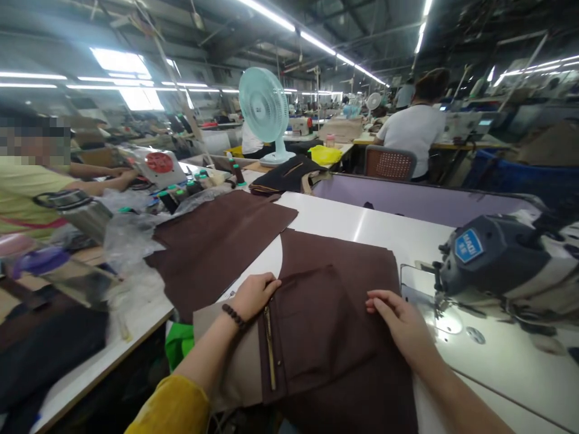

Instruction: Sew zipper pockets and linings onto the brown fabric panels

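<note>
Pinches brown panel point(316, 328) in left fingers point(270, 278), above already inset zipper point(271, 355); holds right fingers point(384, 295) slightly parted; cannot tell remaining work.

- Long strip lights point(318, 43) ran in bright rows beneath a dark roof point(357, 18) with beams
- On the left, daylight glared white through a window point(121, 62)
- A slanting pole point(174, 72) rose on the left, past the window
- A pale blue fan point(263, 107) stood beyond the white table point(325, 211), and a smaller white fan point(374, 100) showed farther back
- A chair point(391, 163) with a brown woven back stood behind a lilac panel point(407, 202)
- The far end of the room was blurred
</note>
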The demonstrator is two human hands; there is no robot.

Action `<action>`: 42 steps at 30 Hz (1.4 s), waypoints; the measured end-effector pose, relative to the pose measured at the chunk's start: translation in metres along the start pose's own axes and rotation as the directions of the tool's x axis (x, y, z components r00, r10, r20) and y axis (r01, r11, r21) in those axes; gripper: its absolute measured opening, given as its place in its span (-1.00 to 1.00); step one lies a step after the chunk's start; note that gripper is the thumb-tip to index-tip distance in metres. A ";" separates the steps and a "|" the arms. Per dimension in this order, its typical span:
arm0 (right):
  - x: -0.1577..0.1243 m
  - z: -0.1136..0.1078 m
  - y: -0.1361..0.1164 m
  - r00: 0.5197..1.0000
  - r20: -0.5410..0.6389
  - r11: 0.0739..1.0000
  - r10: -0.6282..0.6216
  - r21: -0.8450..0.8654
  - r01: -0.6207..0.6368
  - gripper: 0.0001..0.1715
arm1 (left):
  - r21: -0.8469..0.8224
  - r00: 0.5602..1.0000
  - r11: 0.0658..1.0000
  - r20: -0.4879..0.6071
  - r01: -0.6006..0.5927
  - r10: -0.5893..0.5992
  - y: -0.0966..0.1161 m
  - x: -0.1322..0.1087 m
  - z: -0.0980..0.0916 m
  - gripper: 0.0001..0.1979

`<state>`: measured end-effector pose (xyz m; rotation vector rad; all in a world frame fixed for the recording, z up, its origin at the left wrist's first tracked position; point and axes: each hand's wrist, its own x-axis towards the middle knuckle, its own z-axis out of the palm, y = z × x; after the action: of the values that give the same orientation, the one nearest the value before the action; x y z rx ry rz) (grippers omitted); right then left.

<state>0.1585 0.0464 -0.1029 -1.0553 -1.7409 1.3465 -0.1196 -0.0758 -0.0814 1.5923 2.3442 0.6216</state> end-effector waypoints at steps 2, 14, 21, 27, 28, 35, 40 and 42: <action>-0.001 0.001 0.001 0.999 0.031 0.999 -0.020 -0.044 0.022 -0.64 | -0.033 1.000 0.999 -0.010 -0.011 0.011 0.001 -0.001 -0.001 -0.73; -0.003 0.002 -0.004 0.994 0.068 0.983 -0.085 -0.160 0.095 -0.73 | -0.245 0.997 0.967 -0.048 -0.074 0.064 0.001 -0.009 -0.001 -0.68; -0.001 0.002 -0.004 0.989 0.123 0.993 -0.086 -0.072 0.096 -0.66 | -0.327 0.986 0.942 0.111 -0.079 0.121 0.014 -0.009 -0.002 -0.67; 0.002 0.004 -0.007 0.994 0.071 0.994 -0.081 -0.074 0.086 -0.45 | -0.393 0.943 0.911 0.241 -0.120 0.229 0.033 -0.008 0.003 -0.67; 0.003 0.004 -0.008 0.996 0.050 0.994 -0.071 -0.078 0.075 -0.42 | -0.396 0.941 0.910 0.243 -0.124 0.234 0.034 -0.008 0.002 -0.66; 0.005 0.003 -0.010 0.987 0.157 0.991 0.022 0.125 -0.042 -0.64 | -0.418 0.933 0.901 0.261 -0.120 0.246 0.032 -0.004 0.001 -0.66; 0.003 0.004 -0.003 0.973 0.196 0.933 0.123 0.310 -0.180 -0.50 | -0.406 0.918 0.910 0.324 -0.085 0.230 0.025 0.003 0.013 -0.66; 0.003 0.002 -0.002 0.969 0.200 0.914 0.147 0.347 -0.211 -0.43 | -0.405 0.918 0.911 0.327 -0.078 0.224 0.023 0.005 0.016 -0.65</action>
<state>0.1547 0.0479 -0.1012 -0.9248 -1.4518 1.8414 -0.0956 -0.0608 -0.0838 1.5569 1.7131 0.6956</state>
